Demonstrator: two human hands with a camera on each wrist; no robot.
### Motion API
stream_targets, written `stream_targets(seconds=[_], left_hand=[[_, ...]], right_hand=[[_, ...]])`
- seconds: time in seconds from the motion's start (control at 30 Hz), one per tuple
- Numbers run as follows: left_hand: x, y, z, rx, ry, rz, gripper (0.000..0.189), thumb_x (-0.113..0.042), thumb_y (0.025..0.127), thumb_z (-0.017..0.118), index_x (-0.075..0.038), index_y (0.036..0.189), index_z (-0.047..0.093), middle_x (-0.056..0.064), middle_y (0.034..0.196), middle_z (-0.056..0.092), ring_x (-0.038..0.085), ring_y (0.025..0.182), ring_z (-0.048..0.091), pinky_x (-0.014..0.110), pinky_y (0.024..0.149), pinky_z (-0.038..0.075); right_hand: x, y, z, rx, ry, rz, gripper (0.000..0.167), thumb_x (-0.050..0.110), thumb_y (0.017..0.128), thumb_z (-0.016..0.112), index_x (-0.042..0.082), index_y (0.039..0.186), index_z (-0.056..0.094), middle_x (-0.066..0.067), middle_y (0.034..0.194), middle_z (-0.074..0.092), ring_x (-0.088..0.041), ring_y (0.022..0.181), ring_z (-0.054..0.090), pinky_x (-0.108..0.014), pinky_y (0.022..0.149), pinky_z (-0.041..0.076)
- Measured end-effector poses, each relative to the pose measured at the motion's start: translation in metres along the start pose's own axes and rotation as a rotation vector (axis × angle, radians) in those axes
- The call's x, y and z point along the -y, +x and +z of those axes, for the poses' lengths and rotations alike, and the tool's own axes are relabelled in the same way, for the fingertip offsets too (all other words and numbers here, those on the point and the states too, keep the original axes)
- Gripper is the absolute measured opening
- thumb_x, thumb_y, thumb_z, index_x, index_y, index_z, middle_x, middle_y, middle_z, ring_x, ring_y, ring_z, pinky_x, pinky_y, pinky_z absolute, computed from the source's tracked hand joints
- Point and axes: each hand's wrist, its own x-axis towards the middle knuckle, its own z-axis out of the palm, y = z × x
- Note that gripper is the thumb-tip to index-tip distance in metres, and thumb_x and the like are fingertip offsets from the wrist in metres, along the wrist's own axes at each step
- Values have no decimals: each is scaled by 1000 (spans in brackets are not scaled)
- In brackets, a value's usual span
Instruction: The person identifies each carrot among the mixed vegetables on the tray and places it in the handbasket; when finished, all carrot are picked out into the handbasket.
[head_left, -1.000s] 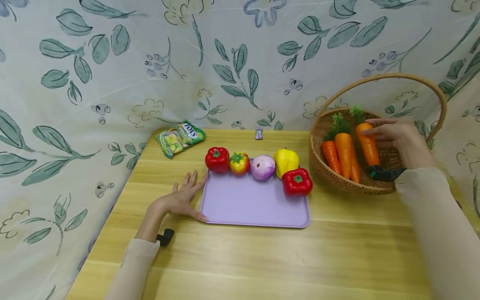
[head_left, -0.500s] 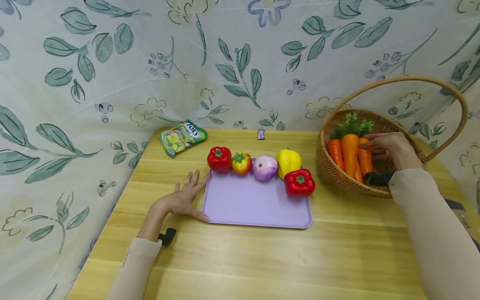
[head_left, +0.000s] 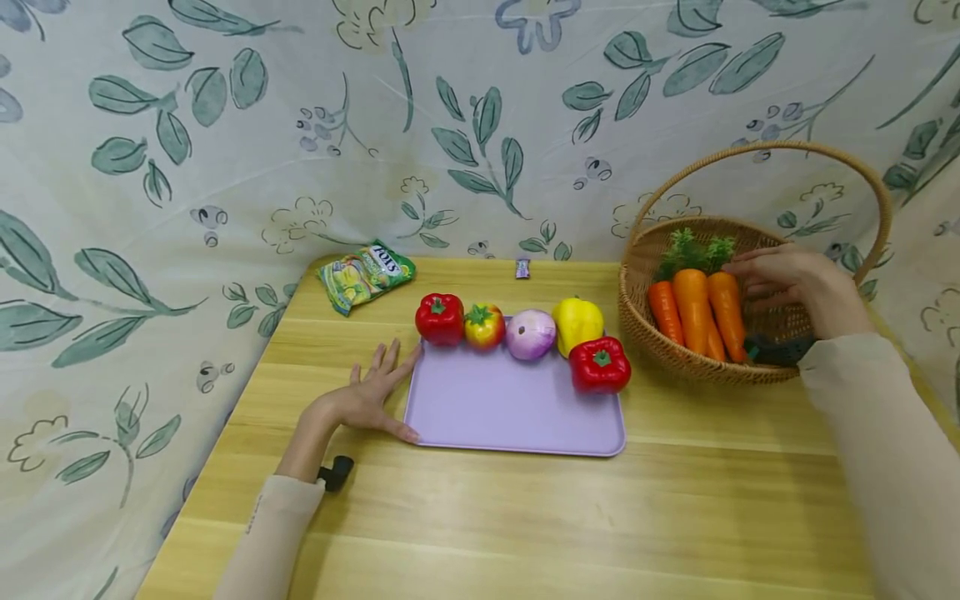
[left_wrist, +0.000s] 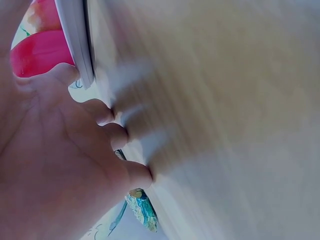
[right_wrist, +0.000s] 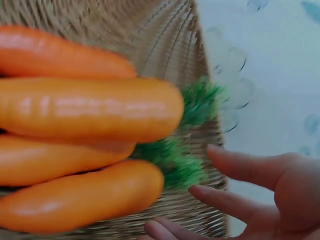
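In the head view several orange carrots [head_left: 691, 300] with green tops lean side by side in the wicker basket [head_left: 750, 377] at the right. My right hand [head_left: 813, 279] hovers over the basket's right part, next to the rightmost carrot [head_left: 726, 310]. Its fingers are apart and hold nothing, and the right wrist view shows the fingertips [right_wrist: 215, 152] near the green carrot tops [right_wrist: 182, 167]. My left hand [head_left: 367, 402] is spread on the table at the left side of the lilac tray [head_left: 517, 417]. Its thumb touches the tray's front left corner.
Along the tray's back edge sit a red bell pepper [head_left: 439, 319], a red-yellow fruit [head_left: 484, 326], a purple onion [head_left: 530, 335] and a yellow pepper [head_left: 578, 326]. Another red pepper [head_left: 600, 366] overlaps the right edge. Behind lie a green snack bag [head_left: 367, 277] and a small purple packet [head_left: 522, 268].
My right hand has lowered a carrot into the basket beside the others and let go of it. The basket swung right, then back left. My left hand has stayed in place.
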Motion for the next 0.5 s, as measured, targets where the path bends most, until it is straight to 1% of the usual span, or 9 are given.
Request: stream_targets(seconds=[0.03,0.07,0.1,0.17,0.2,0.27,0.33,0.4,0.5], left_hand=[[0,0,0,1,5,-5,135,-59,75,87,-25,167,-6,21,170,-26,45,156,-27,78,119,-14],[0,0,0,3,7,-5,135,-59,75,87,-25,167,-6,21,170,-26,44,157,-27,78,119,-14],[0,0,-1,5,10,-4,135,-59,75,87,-26,167,-6,20,170,-26,44,157,-27,77,119,-14],[0,-2,-4,16,-1,-1,136,-56,75,88,-24,168,-5,22,170,-24,45,157,-26,77,119,-13],[0,-4,-5,17,-15,7,135,-54,75,89,-22,168,-4,23,170,-22,46,157,-24,78,119,-12],[3,-8,-8,8,-38,9,130,-52,78,87,-22,168,-2,23,171,-20,45,158,-22,76,121,-10],[5,-13,-13,-22,-66,3,121,-51,85,82,-19,168,0,23,172,-17,44,159,-19,74,123,-7],[4,-19,-20,-73,-105,-3,110,-50,92,75,-18,168,2,21,173,-15,43,160,-18,73,124,-8],[-2,-27,-34,-174,-145,2,91,-49,103,59,-18,168,2,16,174,-15,41,160,-19,74,121,-14]], right_hand=[[4,-4,0,9,-2,-5,91,54,107,41,-3,163,-2,-40,165,9,-58,148,24,-55,107,53],[8,-8,0,13,-10,-12,93,57,107,39,-4,162,-4,-40,165,6,-58,149,21,-54,108,53],[11,-13,0,11,-11,-20,97,61,105,38,-3,162,-6,-41,165,5,-58,150,20,-55,109,51],[17,-22,2,3,-24,-48,100,65,104,37,-3,162,-7,-41,165,6,-58,150,21,-54,109,52],[19,-27,3,0,-30,-62,103,68,102,37,-3,162,-7,-40,165,7,-57,150,22,-54,111,51],[24,-36,7,-7,-54,-99,104,70,102,36,-2,163,-8,-40,166,10,-56,151,23,-56,113,47],[29,-47,12,-8,-64,-138,102,70,102,34,1,164,-8,-38,167,10,-56,152,21,-61,118,38],[34,-59,19,-16,-63,-174,98,68,103,33,4,164,-9,-37,167,10,-57,152,19,-68,121,27],[44,-79,33,-35,-41,-222,93,66,105,30,6,165,-8,-37,167,10,-59,152,15,-73,121,18]])
